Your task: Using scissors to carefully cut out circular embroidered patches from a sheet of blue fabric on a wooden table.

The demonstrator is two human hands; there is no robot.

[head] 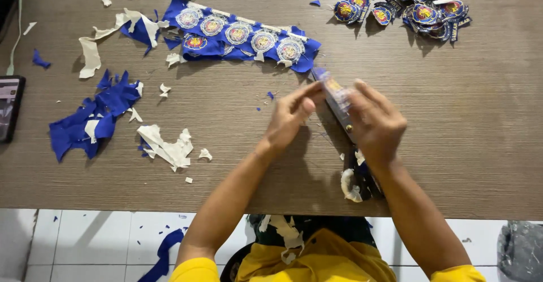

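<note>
The fingers (310, 92) of the left hand (291, 118) are pinching together on a small blue patch (334, 89), just above the bench (481, 118). The right hand (376, 125) is closing on scissors (346, 125), cutting this patch. Behind them a blue strip of round patches (243, 36) is lying.

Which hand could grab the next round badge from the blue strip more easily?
Probably the left hand. It sits nearer the blue strip of badges, while the right hand grips the scissors.
</note>
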